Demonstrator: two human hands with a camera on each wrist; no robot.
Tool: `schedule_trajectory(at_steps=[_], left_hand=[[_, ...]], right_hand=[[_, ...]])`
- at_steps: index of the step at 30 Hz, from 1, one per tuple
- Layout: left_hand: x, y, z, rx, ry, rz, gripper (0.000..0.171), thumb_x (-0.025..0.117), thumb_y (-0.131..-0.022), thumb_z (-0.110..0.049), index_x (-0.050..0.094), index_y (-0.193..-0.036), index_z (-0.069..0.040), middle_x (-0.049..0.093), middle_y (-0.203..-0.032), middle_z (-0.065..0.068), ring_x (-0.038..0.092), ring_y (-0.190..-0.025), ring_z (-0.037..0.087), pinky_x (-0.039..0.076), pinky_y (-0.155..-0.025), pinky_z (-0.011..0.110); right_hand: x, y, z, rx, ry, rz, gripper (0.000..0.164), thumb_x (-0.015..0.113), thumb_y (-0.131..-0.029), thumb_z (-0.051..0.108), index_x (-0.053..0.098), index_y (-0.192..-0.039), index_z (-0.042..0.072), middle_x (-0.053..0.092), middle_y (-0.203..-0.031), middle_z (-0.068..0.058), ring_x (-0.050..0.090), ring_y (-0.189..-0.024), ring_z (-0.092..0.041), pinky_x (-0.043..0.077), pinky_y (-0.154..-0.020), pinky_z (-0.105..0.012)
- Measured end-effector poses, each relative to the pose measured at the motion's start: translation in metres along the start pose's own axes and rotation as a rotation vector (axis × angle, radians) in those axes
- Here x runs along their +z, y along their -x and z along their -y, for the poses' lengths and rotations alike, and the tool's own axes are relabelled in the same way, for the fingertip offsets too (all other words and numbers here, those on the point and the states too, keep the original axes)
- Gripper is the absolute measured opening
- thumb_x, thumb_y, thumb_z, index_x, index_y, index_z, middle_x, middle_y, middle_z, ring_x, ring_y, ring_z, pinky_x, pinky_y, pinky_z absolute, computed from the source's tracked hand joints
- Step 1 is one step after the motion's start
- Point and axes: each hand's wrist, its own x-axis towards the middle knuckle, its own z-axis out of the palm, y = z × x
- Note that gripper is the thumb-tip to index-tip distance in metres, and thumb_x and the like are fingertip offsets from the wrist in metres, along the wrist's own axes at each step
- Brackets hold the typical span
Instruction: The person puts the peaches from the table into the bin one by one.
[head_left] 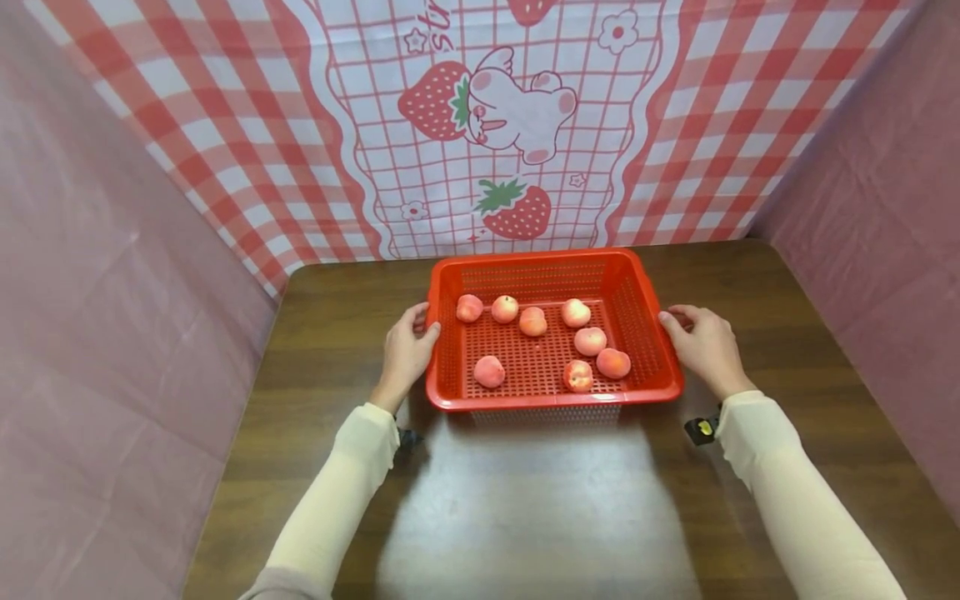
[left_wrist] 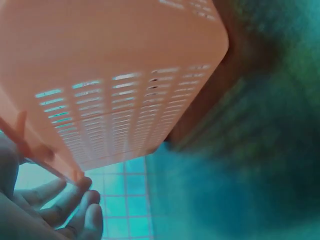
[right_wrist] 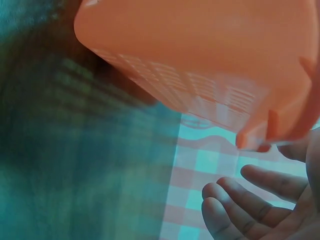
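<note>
A red plastic basket (head_left: 551, 402) with slotted walls stands at the far part of the wooden table, with several pinkish-orange peaches (head_left: 490, 372) spread over its floor. At its left end my left hand (head_left: 406, 354) holds the rim, thumb on the inner side; the left wrist view shows fingertips (left_wrist: 84, 183) right at the rim's underside. My right hand (head_left: 707, 348) is at the right end, thumb against the rim. In the right wrist view its other fingers (right_wrist: 255, 202) are spread and relaxed, apart from the basket wall (right_wrist: 200, 45).
A strawberry-print checked cloth (head_left: 517, 125) hangs right behind the basket. Pink cloth walls (head_left: 97, 333) (head_left: 885, 208) flank the wooden table (head_left: 315, 367) on both sides. Light reflects off the tabletop in front of the basket.
</note>
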Motion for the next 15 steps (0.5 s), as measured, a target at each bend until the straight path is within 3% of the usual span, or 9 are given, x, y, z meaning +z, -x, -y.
schedule_trajectory(at_steps=[8, 15], left_hand=[[-0.008, -0.006, -0.007, 0.014, -0.170, 0.060, 0.042, 0.062, -0.093, -0.023, 0.059, -0.132, -0.009, 0.066, -0.121, 0.014, 0.061, -0.111, 0.029, 0.045, -0.097, 0.045], [-0.011, -0.010, -0.014, 0.069, -0.213, 0.054, 0.040, 0.061, -0.093, -0.025, 0.060, -0.130, -0.009, 0.063, -0.123, 0.015, 0.056, -0.112, 0.032, 0.043, -0.098, 0.046]], right_hand=[[-0.011, -0.005, 0.005, -0.053, 0.026, -0.014, 0.057, 0.045, -0.101, 0.043, 0.053, -0.133, -0.004, 0.058, -0.117, -0.027, 0.054, -0.103, -0.041, 0.048, -0.086, -0.058], [-0.019, -0.009, 0.011, -0.114, 0.039, -0.056, 0.056, 0.046, -0.100, 0.041, 0.054, -0.132, -0.004, 0.058, -0.112, -0.027, 0.053, -0.097, -0.039, 0.048, -0.084, -0.057]])
